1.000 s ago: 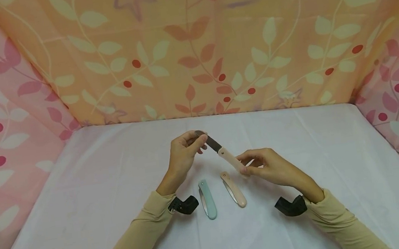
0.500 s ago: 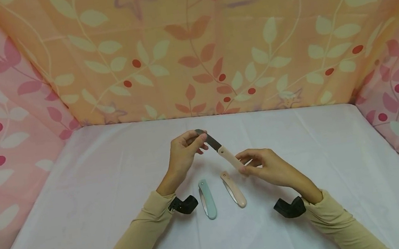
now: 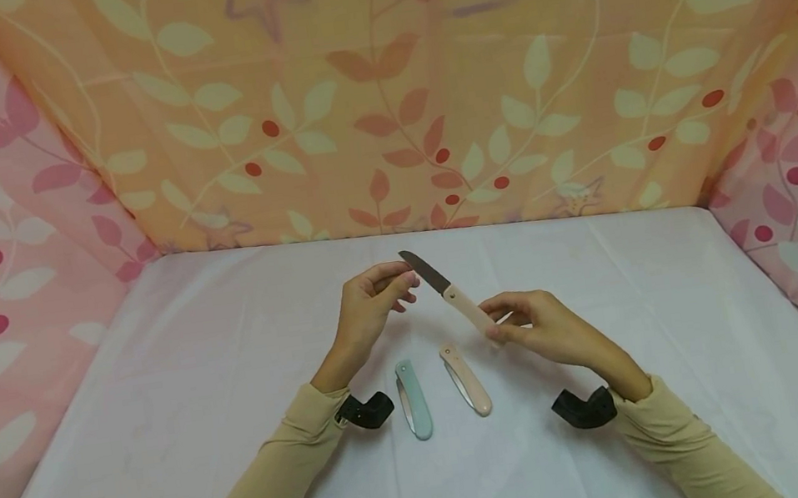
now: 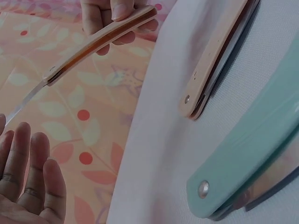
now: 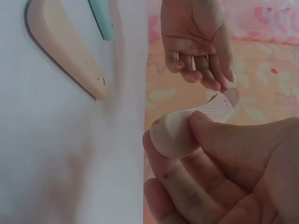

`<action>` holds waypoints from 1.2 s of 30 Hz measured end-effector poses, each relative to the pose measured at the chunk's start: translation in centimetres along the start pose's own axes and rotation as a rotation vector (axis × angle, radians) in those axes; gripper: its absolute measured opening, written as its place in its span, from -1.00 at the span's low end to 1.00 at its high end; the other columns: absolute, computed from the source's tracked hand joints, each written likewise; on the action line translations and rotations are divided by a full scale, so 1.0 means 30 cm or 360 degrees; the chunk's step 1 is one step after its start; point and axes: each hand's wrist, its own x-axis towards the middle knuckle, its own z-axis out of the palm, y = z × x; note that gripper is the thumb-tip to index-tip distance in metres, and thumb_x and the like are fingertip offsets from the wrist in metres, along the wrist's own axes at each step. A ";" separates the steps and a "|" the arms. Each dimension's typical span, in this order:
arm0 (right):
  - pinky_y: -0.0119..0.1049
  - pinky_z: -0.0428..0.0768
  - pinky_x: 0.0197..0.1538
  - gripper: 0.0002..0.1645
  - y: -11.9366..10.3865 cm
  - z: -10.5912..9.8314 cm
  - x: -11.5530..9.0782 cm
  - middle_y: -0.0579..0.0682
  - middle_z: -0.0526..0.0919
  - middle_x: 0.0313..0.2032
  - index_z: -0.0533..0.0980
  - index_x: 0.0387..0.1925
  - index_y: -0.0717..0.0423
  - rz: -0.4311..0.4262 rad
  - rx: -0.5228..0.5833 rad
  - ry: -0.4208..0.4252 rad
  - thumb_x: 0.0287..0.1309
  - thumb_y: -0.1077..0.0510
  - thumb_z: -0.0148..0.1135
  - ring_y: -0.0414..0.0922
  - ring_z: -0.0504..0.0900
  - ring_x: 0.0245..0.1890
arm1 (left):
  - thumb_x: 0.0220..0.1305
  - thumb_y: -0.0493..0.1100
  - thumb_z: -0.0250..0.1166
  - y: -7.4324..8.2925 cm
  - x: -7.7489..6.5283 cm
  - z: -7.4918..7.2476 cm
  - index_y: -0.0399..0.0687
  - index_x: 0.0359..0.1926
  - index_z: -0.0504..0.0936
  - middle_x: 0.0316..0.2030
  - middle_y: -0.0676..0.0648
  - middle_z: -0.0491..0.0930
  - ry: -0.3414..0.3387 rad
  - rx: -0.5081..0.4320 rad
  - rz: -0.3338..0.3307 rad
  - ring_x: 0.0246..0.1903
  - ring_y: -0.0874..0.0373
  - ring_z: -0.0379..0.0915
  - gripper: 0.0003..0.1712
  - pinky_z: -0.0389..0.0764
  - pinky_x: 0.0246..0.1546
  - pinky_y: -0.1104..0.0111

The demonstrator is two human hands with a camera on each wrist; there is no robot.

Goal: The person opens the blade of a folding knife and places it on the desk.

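My right hand (image 3: 549, 326) pinches the butt of a cream-handled folding knife (image 3: 466, 307) between thumb and fingers. The knife is unfolded and held up over the table, its dark-looking blade (image 3: 426, 271) pointing up and to the left. Beside the blade's tip, my left hand (image 3: 369, 312) has loosely bent fingers with nothing gripped between them. Below the hands lie two folded knives: a mint-green folding knife (image 3: 416, 402) at left and a peach folding knife (image 3: 471, 378) at right. In the left wrist view, the slot along the held handle (image 4: 103, 39) shows.
A white cloth (image 3: 286, 483) covers the table. Patterned fabric (image 3: 456, 107) rises along its back and both sides. A black wrist camera (image 3: 366, 411) sits at the left wrist, and another black camera (image 3: 585, 409) at the right.
The left fingers have let go of the blade they were pinching. The right hand has moved the knife slightly right, so the whole blade shows. The two folded knives stay put.
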 end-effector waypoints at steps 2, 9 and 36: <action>-0.30 0.64 -0.13 -0.58 0.004 -0.010 0.000 0.12 0.75 -0.14 0.55 0.12 0.22 0.0007 -0.0016 0.0014 0.25 0.20 0.30 -0.12 0.75 -0.20 | 0.35 -0.21 0.30 0.000 -0.001 0.000 -0.28 0.04 0.63 -0.20 -0.22 0.72 -0.0020 0.0020 -0.0008 -0.38 0.28 0.62 -0.70 0.62 -0.33 0.44; -0.30 0.62 -0.17 -0.52 0.020 -0.039 0.002 0.20 0.75 -0.14 0.51 0.16 0.30 0.0044 -0.0017 0.0066 0.28 0.16 0.30 -0.09 0.75 -0.22 | 0.32 -0.23 0.32 -0.006 0.000 0.003 -0.24 0.06 0.62 -0.23 -0.16 0.71 -0.0131 0.0073 -0.0042 -0.36 0.28 0.59 -0.68 0.60 -0.32 0.40; -0.28 0.58 -0.10 -0.42 0.168 -0.145 0.013 0.38 0.65 0.01 0.42 0.24 0.39 0.0222 -0.0243 0.0296 0.35 0.09 0.23 0.18 0.73 -0.05 | 0.30 -0.08 0.35 -0.007 -0.016 0.003 -0.15 0.16 0.58 -0.11 -0.08 0.67 -0.0570 0.0396 -0.0230 -0.12 -0.06 0.62 -0.55 0.57 -0.15 0.18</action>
